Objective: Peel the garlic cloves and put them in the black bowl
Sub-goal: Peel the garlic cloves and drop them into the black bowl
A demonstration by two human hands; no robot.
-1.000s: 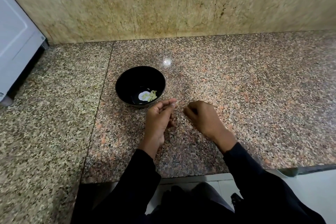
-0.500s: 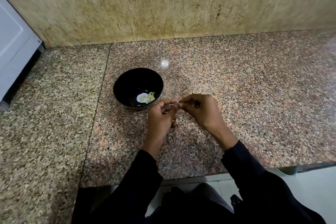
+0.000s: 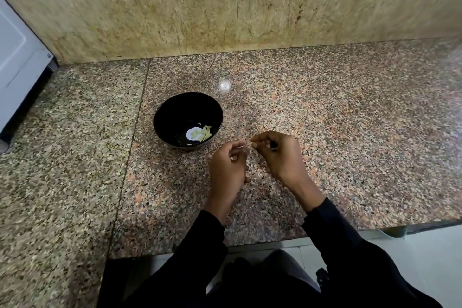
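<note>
A black bowl [image 3: 162, 117] stands on the granite counter, with a few pale peeled garlic cloves [image 3: 204, 132] lying at its bottom. Just right of the bowl, above the counter, my left hand [image 3: 228, 166] and my right hand [image 3: 280, 157] meet fingertip to fingertip. Between them they pinch a small garlic clove [image 3: 248, 144], which is mostly hidden by the fingers; only a thin pale sliver shows.
The speckled granite counter [image 3: 350, 145] runs to a tiled wall [image 3: 225, 7] at the back. A white appliance [image 3: 17, 62] stands at the far left. The counter's front edge lies close below my forearms, with white floor beyond at the right.
One second ago my hands were apart with the left holding the clove; the right hand has come over to meet the left and both now pinch it.
</note>
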